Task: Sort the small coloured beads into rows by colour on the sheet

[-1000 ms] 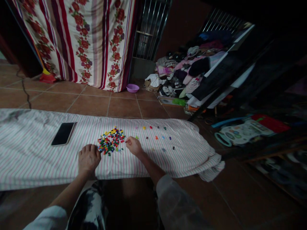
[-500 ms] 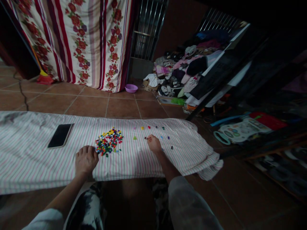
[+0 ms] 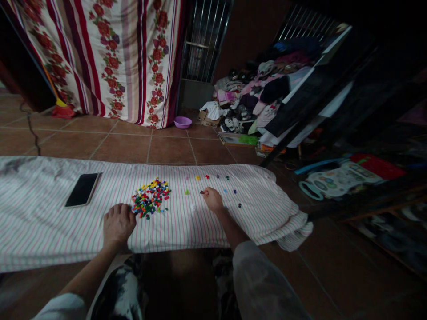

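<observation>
My right hand (image 3: 213, 200) is closed in a pinch at a small dark brown piece (image 3: 202, 192) on the striped cloth (image 3: 173, 231). My left hand (image 3: 118, 224) lies palm down with its fingers stretched forward, next to a heap of tiny coloured pieces (image 3: 151, 198). Small groups sorted by colour sit around my right hand: light green pieces (image 3: 187, 192), yellow pieces (image 3: 198, 178), red pieces (image 3: 207, 177), dark green pieces (image 3: 227, 178), blue pieces (image 3: 235, 191) and black pieces (image 3: 239, 205). Faint white pieces (image 3: 194, 207) lie nearer me.
A phone or tablet with a dark screen (image 3: 83, 190) lies on the cloth at left. Beyond are a floral curtain (image 3: 133, 58), a purple basin (image 3: 183, 122), a red broom (image 3: 63, 110) and a heap of clothes (image 3: 253, 98). A toy panel (image 3: 336, 180) stands at right.
Both hands stay nearly in place, my right hand still pinching at the brown piece. The view has shifted very slightly.
</observation>
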`<state>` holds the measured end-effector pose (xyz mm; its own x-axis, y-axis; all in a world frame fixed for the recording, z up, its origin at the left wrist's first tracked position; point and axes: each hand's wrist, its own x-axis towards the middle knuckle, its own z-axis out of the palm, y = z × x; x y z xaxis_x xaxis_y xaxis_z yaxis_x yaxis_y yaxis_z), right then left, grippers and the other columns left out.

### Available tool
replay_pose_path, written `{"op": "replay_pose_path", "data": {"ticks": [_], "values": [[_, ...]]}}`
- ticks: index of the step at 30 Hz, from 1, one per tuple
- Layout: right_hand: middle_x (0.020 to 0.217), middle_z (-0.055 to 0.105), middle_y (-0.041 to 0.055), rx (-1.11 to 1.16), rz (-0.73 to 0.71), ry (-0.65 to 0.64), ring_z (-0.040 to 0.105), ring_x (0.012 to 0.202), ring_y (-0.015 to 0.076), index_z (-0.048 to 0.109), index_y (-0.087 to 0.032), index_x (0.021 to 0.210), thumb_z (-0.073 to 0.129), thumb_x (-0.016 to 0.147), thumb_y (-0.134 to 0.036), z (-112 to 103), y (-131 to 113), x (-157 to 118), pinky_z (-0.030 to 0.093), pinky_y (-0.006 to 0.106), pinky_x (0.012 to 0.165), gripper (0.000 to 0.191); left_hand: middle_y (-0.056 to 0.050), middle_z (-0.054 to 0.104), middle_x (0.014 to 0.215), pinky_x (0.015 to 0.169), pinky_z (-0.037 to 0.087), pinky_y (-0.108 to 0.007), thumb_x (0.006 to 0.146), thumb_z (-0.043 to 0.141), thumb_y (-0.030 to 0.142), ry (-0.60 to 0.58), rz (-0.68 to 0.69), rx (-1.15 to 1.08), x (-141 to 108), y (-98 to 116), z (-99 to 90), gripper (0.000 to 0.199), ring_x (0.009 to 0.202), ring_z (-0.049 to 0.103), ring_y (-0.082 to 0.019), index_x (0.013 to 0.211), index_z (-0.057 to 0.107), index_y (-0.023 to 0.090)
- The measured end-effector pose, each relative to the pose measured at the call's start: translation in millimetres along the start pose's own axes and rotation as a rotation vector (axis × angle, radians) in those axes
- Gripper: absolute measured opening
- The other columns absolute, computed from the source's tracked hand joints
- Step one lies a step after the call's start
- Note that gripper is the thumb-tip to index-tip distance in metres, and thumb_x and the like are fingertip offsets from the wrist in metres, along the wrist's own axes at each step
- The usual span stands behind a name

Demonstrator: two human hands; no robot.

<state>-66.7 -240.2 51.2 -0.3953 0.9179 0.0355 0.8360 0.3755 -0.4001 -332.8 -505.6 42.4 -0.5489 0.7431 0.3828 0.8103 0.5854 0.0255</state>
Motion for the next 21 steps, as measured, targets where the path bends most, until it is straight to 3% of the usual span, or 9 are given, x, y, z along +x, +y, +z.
{"op": "replay_pose_path", "data": {"ticks": [12, 21], "values": [[0.089, 0.064, 0.0068, -0.028, -0.093, 0.049, 0.057, 0.090, 0.0183, 0.066, -0.016, 0.099, 0.060, 0.081, -0.013, 13, 3, 7, 0.041, 0.026, 0.082, 0.019, -0.009, 0.062, 0.097, 0.076, 0.033, -0.037, 0.088, 0.041, 0.029, 0.008, 0.000, -0.001, 0, -1, 0.4, 0.021, 0.094, 0.054, -0.027, 0.095, 0.056, 0.017], [0.084, 0.065, 0.0073, 0.004, -0.157, 0.045, 0.058, 0.086, 0.0184, 0.070, -0.015, 0.093, 0.058, 0.082, -0.012, 15, 5, 10, 0.044, 0.028, 0.083, 0.017, -0.010, 0.061, 0.095, 0.075, 0.033, -0.037, 0.088, 0.042, 0.029, 0.006, -0.006, -0.003, 1, -1, 1.5, 0.019, 0.094, 0.054, -0.028, 0.093, 0.056, 0.017]]}}
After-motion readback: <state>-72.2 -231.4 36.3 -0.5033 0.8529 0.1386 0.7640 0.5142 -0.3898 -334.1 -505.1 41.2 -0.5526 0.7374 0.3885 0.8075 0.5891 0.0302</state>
